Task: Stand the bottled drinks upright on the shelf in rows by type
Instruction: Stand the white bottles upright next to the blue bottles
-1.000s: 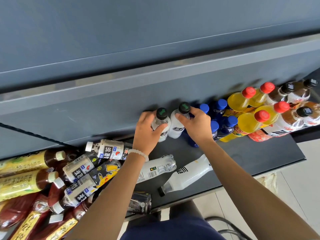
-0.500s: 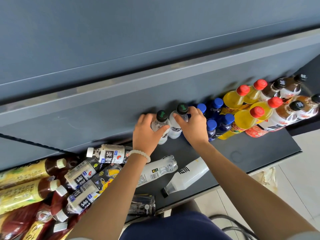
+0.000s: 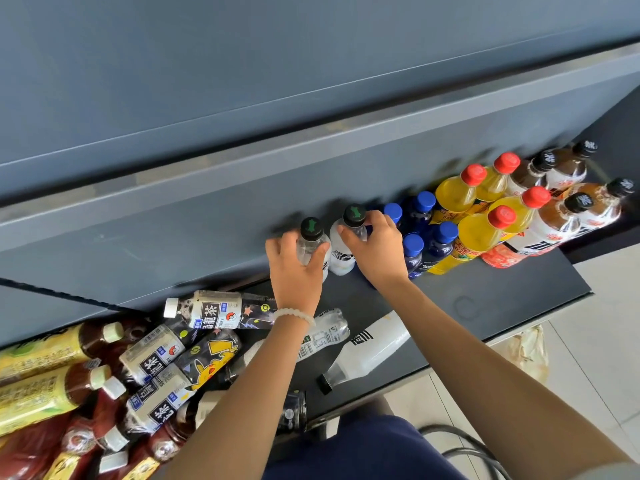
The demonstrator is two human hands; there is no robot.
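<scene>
Two white black-capped bottles stand upright at the back of the dark shelf (image 3: 502, 306). My left hand (image 3: 294, 268) grips the left white bottle (image 3: 310, 237) around its neck. My right hand (image 3: 375, 247) grips the right white bottle (image 3: 349, 230) just below its cap. To their right stand blue-capped bottles (image 3: 420, 216), then yellow red-capped bottles (image 3: 478, 220), then brown black-capped tea bottles (image 3: 575, 209). Two more white bottles lie flat on the shelf, one at the front (image 3: 367, 351) and one (image 3: 325, 334) partly under my left forearm.
A heap of lying bottles fills the left end: white-labelled tea bottles (image 3: 204, 311), yellow-labelled tea bottles (image 3: 52, 355) and red ones (image 3: 31, 448). A grey panel (image 3: 242, 168) overhangs the shelf. Tiled floor, a black cable (image 3: 474, 455) and a bag (image 3: 526, 351) lie past the shelf's front edge.
Both hands stay on the two upright white bottles, which have barely shifted. The view has drifted a little.
</scene>
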